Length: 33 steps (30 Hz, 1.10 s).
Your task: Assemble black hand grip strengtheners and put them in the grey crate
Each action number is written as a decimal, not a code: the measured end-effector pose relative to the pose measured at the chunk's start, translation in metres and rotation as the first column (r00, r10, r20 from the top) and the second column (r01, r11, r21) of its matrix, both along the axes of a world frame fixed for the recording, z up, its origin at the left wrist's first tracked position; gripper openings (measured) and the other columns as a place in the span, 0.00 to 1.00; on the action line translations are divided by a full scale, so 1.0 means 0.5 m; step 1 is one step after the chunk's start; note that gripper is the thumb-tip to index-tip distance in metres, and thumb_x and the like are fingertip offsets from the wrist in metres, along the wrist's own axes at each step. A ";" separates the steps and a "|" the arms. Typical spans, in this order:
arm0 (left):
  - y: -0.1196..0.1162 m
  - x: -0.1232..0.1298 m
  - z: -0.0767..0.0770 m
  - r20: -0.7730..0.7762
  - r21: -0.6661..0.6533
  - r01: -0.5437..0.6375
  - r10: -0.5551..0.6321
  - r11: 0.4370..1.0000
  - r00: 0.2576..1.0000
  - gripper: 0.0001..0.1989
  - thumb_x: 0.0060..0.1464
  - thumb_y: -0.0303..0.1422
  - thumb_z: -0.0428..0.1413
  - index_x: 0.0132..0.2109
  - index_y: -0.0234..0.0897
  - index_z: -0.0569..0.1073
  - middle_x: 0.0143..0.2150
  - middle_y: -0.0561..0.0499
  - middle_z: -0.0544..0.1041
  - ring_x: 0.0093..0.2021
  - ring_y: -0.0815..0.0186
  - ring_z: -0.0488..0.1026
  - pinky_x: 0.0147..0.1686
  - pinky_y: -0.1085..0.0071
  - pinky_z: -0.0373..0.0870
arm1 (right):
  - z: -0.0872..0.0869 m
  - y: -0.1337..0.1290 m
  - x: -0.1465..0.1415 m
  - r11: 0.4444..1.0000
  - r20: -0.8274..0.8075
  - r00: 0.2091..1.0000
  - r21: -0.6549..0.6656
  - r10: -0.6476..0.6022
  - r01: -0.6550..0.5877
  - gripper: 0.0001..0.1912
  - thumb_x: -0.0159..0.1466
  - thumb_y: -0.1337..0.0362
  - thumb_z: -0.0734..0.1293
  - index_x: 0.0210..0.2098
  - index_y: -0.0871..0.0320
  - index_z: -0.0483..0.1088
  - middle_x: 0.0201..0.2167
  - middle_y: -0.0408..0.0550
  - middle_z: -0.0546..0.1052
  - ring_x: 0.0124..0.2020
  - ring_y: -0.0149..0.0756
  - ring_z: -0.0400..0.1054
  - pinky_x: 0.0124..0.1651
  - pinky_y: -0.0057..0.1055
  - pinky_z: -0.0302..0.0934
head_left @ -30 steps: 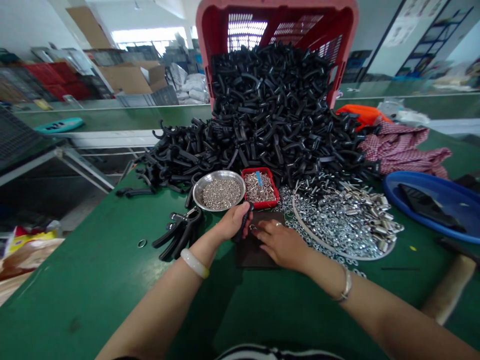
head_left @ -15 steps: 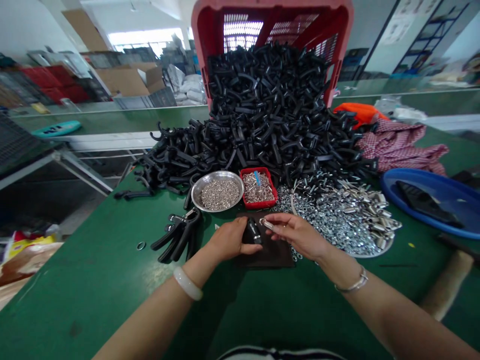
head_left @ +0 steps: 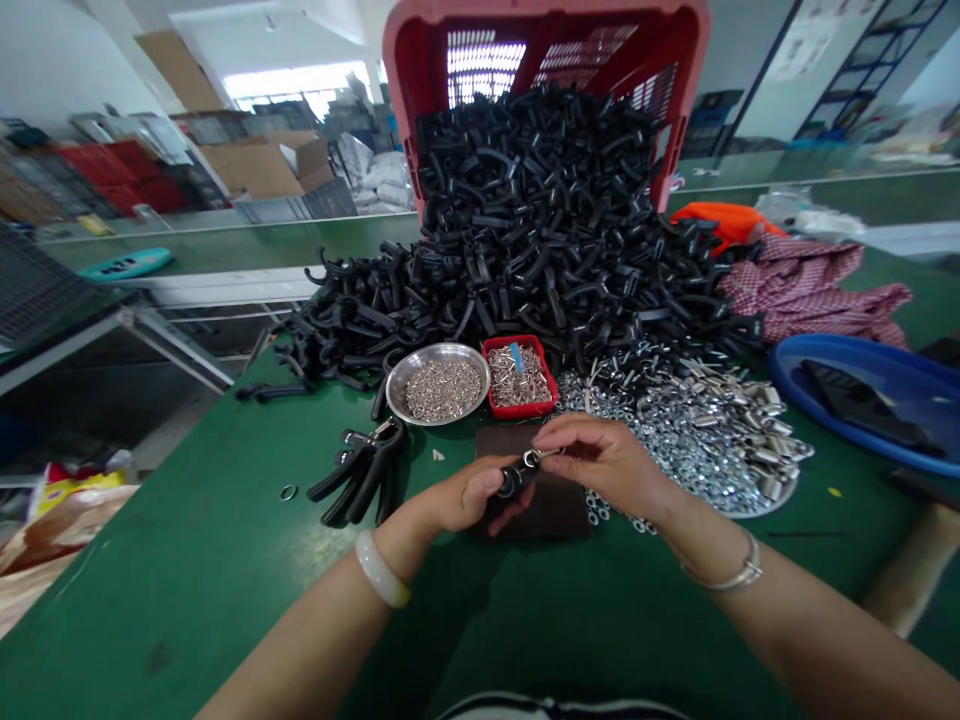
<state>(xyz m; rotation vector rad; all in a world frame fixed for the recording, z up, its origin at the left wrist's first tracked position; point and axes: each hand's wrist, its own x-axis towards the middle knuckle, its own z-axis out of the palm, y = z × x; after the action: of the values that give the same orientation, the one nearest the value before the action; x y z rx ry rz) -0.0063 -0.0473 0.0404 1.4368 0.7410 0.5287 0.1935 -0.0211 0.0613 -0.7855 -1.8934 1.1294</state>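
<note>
My left hand (head_left: 471, 496) is closed round a black plastic handle (head_left: 514, 480), its end pointing up and to the right. Between the thumb and fingers of my right hand (head_left: 600, 462) is a small silver spring (head_left: 549, 454). A ring at the spring's near end meets the tip of the black handle; whether it is seated there I cannot tell. Both hands are above a dark brown pad (head_left: 561, 512). To the left lies a group of black handles (head_left: 367, 470) with metal parts among them.
A steel bowl (head_left: 397, 402) and a red tray (head_left: 525, 410) hold small metal parts. Behind them, black handles (head_left: 525, 230) spill from a red crate (head_left: 679, 150). Loose silver hardware (head_left: 697, 440) is heaped at right, beside a blue tray (head_left: 795, 420). A ring (head_left: 288, 492) lies at left.
My left hand has turned the black handle so its end points toward my right hand. My right hand has brought the spring against that end.
</note>
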 end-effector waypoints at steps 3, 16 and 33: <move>-0.002 0.003 0.002 0.052 -0.155 0.043 -0.036 0.987 0.998 0.37 0.35 0.66 0.41 0.31 0.34 0.67 0.19 0.53 0.63 0.15 0.72 0.59 0.16 0.74 0.54 | 0.015 0.002 0.004 0.989 0.099 0.995 0.144 0.018 -0.032 0.06 0.56 0.62 0.67 0.33 0.54 0.74 0.34 0.46 0.75 0.37 0.33 0.69 0.42 0.34 0.64; 0.026 0.013 0.019 -0.151 0.046 0.100 -0.092 0.994 0.984 0.34 0.43 0.62 0.39 0.32 0.35 0.69 0.19 0.52 0.65 0.16 0.70 0.61 0.17 0.74 0.55 | 0.016 0.003 0.063 0.846 0.583 0.809 0.466 -0.074 -0.259 0.16 0.62 0.69 0.55 0.43 0.52 0.71 0.42 0.50 0.72 0.44 0.37 0.64 0.44 0.36 0.60; 0.062 0.038 -0.076 -0.595 0.747 0.147 0.553 0.648 0.583 0.39 0.38 0.59 0.51 0.53 0.41 0.68 0.49 0.42 0.69 0.46 0.52 0.63 0.41 0.64 0.59 | -0.092 0.024 0.085 0.855 0.626 0.729 0.507 -0.279 -0.108 0.14 0.60 0.69 0.59 0.43 0.61 0.70 0.39 0.55 0.71 0.42 0.39 0.64 0.45 0.38 0.61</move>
<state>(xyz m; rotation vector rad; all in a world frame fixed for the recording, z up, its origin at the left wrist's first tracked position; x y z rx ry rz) 0.0125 -0.0161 0.0026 2.4535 1.5906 0.3628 0.2358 -0.0090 0.0153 -1.0469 -2.5710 0.1901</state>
